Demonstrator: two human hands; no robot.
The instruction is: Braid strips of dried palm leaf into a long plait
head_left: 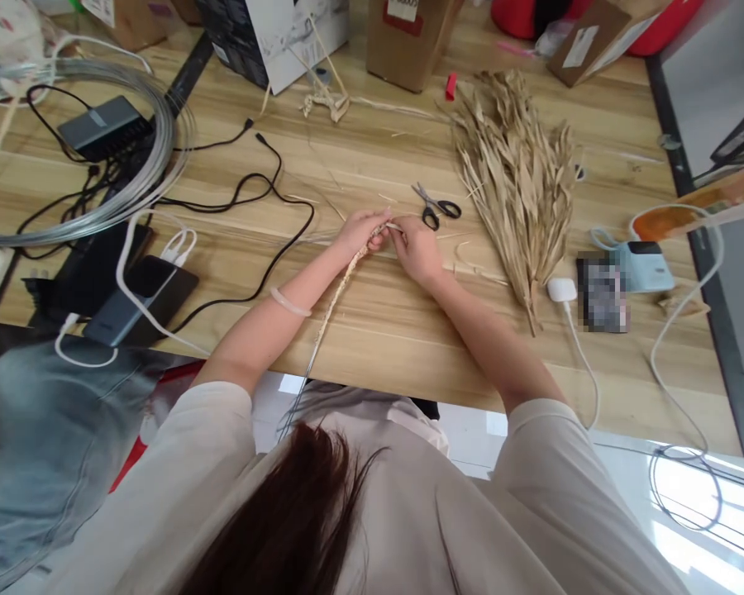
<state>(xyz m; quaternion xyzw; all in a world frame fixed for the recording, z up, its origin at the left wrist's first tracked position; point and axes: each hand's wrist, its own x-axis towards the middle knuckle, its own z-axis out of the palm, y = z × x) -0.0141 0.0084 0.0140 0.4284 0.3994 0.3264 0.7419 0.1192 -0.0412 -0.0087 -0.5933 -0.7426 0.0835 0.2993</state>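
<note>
Both my hands meet over the middle of the wooden table [378, 330]. My left hand [360, 231] is closed on the top end of a wire stem wrapped in pale dried leaf [338, 293], which runs down toward me past the table's edge. My right hand [417, 245] pinches a leaf strip at that same top end, its fingers pressed together. A bundle of dried leaves [521, 186] lies just to the right of my hands. Black-handled scissors [437, 207] rest just beyond my right hand.
A coil of silver wire [155, 157] and black cables [254, 190] lie at the left, with a phone and power bank [140, 302]. Cardboard boxes [409, 37] stand at the back. A white charger and cable [564, 291] sit at the right near a blue device [645, 266].
</note>
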